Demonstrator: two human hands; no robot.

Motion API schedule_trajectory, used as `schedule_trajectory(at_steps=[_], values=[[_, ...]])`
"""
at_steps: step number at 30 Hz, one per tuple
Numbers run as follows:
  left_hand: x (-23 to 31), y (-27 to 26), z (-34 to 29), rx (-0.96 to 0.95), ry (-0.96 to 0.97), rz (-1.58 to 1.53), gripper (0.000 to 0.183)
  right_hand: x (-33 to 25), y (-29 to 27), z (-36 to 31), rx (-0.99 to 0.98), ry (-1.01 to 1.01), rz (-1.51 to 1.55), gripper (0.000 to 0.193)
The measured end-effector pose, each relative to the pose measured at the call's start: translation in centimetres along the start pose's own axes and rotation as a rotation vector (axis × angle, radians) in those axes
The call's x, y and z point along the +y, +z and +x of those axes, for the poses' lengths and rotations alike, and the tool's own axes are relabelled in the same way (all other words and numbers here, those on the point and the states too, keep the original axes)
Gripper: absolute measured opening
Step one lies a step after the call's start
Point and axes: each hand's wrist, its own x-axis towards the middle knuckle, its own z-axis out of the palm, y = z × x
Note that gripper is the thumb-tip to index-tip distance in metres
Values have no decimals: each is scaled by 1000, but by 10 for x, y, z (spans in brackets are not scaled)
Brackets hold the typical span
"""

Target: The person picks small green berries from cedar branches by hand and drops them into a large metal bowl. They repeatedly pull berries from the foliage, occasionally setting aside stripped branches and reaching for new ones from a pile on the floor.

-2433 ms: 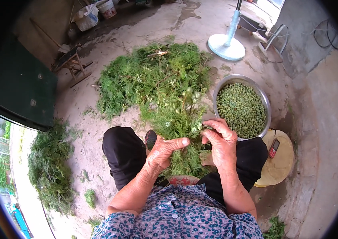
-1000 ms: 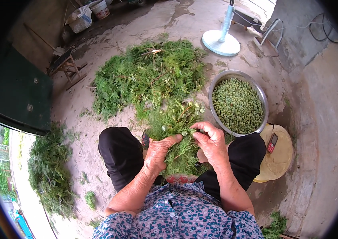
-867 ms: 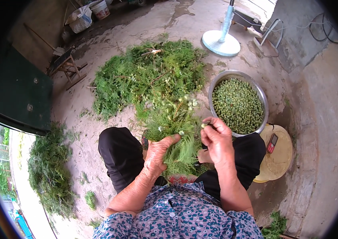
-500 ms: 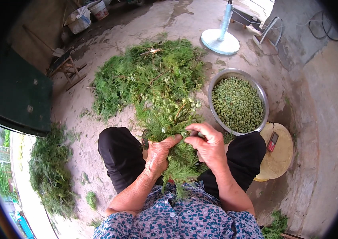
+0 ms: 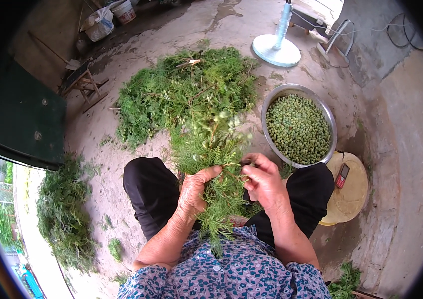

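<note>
Fingers (image 5: pixel 206 175) of my left hand (image 5: pixel 194 194) are curled tight round the stems of a feathery green sprig bunch (image 5: pixel 211 149), holding it upright over my lap so its tips stand free in front of me. My right hand (image 5: pixel 263 182) sits just beside it, fingers pinched in on the bunch at about the same height, thumb hidden; whether they grip a small green bud or only the twig I cannot tell. I keep the bunch between my knees, near the metal basin (image 5: pixel 321 107) of round green buds on the floor to my right. Ahead lies a heap of cut greenery (image 5: pixel 171 89), with another pile (image 5: pixel 64 214) well apart on my left. Beside the basin a yellowish round lid (image 5: pixel 353 192) carries a small red phone (image 5: pixel 342 175). Nothing lies between my hands and the basin.
</note>
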Motion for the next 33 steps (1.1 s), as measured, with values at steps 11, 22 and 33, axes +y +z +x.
schedule_trajectory(at_steps=[11,22,33], values=[[0,5,-2,23,75,93,18,-9,-31,16,163,-232,-21,12],[0,7,-4,-122,26,56,39,-109,-155,58,595,-658,-272,41],[-23,11,8,-103,382,299,27,-103,-97,41,472,-674,-220,27]])
